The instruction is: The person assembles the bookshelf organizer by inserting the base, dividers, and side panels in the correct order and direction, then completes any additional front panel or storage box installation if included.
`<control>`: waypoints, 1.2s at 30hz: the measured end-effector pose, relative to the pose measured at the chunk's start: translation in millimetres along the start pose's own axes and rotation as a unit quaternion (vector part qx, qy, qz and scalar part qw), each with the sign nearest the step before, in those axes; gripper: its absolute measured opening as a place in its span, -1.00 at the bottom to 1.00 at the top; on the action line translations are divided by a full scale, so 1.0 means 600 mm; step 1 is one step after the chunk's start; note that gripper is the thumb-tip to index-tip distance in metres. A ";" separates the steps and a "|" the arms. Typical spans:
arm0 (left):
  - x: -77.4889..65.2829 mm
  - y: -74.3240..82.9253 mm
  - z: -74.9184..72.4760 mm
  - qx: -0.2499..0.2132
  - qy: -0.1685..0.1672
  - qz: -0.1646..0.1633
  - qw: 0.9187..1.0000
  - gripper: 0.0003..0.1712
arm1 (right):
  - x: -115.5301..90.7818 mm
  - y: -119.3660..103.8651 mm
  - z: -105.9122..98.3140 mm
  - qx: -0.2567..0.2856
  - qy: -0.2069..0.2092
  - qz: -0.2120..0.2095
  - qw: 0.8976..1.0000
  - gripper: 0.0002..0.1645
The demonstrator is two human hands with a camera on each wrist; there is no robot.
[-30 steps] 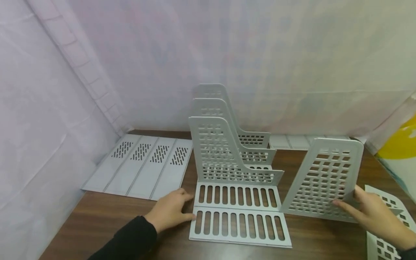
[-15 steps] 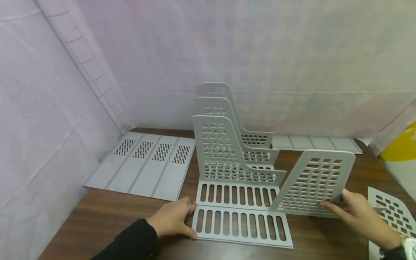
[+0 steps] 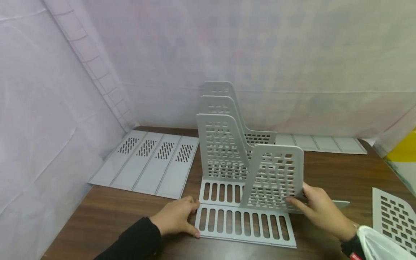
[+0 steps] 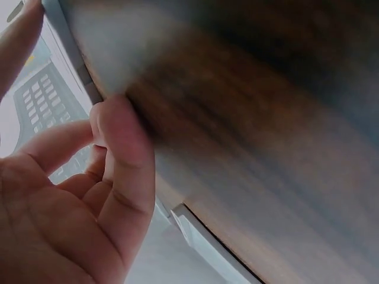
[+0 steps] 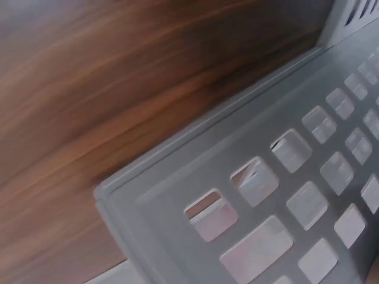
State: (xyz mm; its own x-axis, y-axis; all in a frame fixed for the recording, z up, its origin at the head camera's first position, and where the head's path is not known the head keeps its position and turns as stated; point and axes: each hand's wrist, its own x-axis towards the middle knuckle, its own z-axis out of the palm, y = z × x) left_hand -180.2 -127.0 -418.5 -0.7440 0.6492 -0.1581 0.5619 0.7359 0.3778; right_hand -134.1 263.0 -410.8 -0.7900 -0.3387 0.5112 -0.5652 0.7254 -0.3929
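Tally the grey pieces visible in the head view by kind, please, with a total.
Perforated panels: 5 (3 standing, 1 in the right hand, 1 lying at right, partly cut off)
Slotted base: 1
Grooved flat panels: 2
Total: 8

Has upright panels [image 3: 225, 152] on the base [image 3: 224, 206], the gripped panel [image 3: 276, 177] before them, a flat sheet [image 3: 147, 164] left, a rear sheet [image 3: 320, 143] behind rightward, a loose panel [image 3: 394, 218] right.
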 end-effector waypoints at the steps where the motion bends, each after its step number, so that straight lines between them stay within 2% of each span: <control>1: 0.001 0.000 0.000 0.003 0.001 0.000 1.000 0.07 | 0.004 -0.005 0.005 -0.005 0.001 -0.001 1.000 -0.31; 5: 0.002 0.002 0.000 0.009 -0.001 0.000 1.000 0.07 | 0.022 -0.024 0.025 -0.006 0.003 0.001 1.000 -0.30; 10: 0.004 0.000 -0.002 0.002 -0.009 0.015 1.000 0.06 | 0.041 -0.048 0.050 0.006 0.007 0.008 1.000 -0.44; 14: 0.006 -0.008 -0.008 -0.049 -0.039 0.023 0.998 -0.02 | 0.050 -0.064 0.066 0.006 0.011 0.012 1.000 -0.46; 18: 0.010 -0.017 -0.016 -0.100 -0.063 0.024 0.993 -0.21 | 0.059 -0.080 0.082 0.008 0.019 0.002 1.000 -0.49; 23: 0.015 -0.020 -0.020 -0.140 -0.089 0.004 0.986 -0.14 | 0.071 -0.096 0.097 0.010 0.037 -0.003 0.999 -0.64; 29: 0.022 -0.015 -0.022 -0.129 -0.086 -0.008 0.988 -0.14 | 0.075 -0.106 0.106 -0.011 0.057 0.020 0.998 -0.69; 36: 0.022 -0.011 -0.025 -0.122 -0.078 -0.012 0.989 -0.13 | 0.075 -0.107 0.102 -0.018 0.051 0.022 0.998 -0.68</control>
State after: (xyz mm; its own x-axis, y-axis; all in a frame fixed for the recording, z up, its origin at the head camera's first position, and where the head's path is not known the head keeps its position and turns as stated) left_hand -199.0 -126.1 -409.1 -0.6806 0.6682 -0.3005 0.4275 0.6953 0.5778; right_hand -148.1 164.6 -409.5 -0.7840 -0.2442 0.5706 -0.5205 0.7595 -0.3901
